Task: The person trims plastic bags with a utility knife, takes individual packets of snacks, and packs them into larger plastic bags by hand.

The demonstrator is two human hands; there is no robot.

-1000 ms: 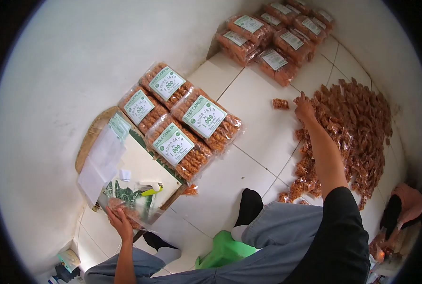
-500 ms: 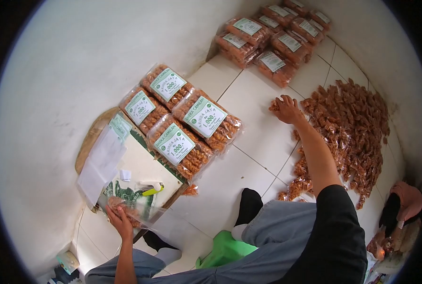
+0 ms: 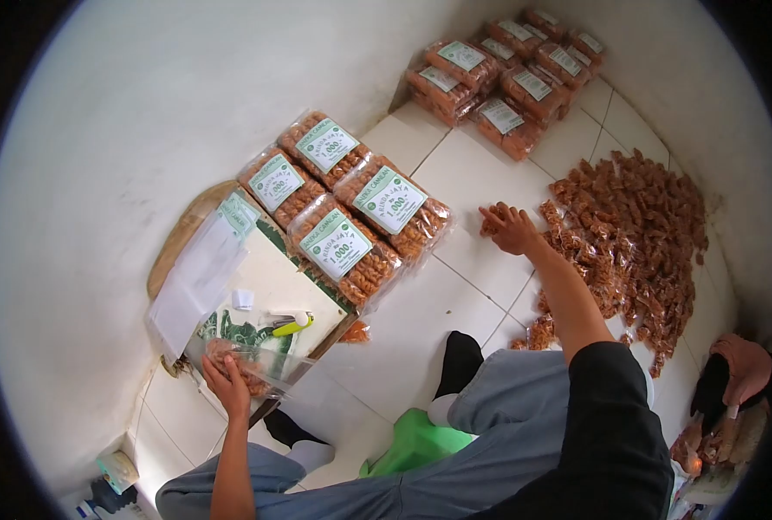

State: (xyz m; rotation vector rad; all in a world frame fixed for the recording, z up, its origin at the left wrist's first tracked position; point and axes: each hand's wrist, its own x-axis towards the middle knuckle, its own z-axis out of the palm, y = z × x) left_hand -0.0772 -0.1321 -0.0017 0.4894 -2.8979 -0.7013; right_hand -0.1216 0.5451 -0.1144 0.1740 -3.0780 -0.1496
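Note:
My left hand (image 3: 230,390) is closed on a clear plastic bag (image 3: 273,366) at the near corner of a low table (image 3: 304,290). Some brown snack packets (image 3: 223,349) show inside the bag. Out over the tiles, my right hand (image 3: 516,232) has its fingers curled round a small snack packet (image 3: 490,224), mostly hidden by them. To its right spreads a big heap of small wrapped snacks (image 3: 655,234) on the floor. A lime-green tool like a stapler (image 3: 294,324) lies on the table beside the bag.
Several filled, labelled packs (image 3: 392,201) sit at the table's far end. Flat clear bags (image 3: 197,277) and green labels (image 3: 239,215) lie along its wall side. More packs (image 3: 531,85) are stacked in the corner. A green stool (image 3: 416,444) is between my legs.
My right hand has moved left and slightly down, away from the heap, with the snack packet. My left hand stays on the bag. The view has shifted slightly.

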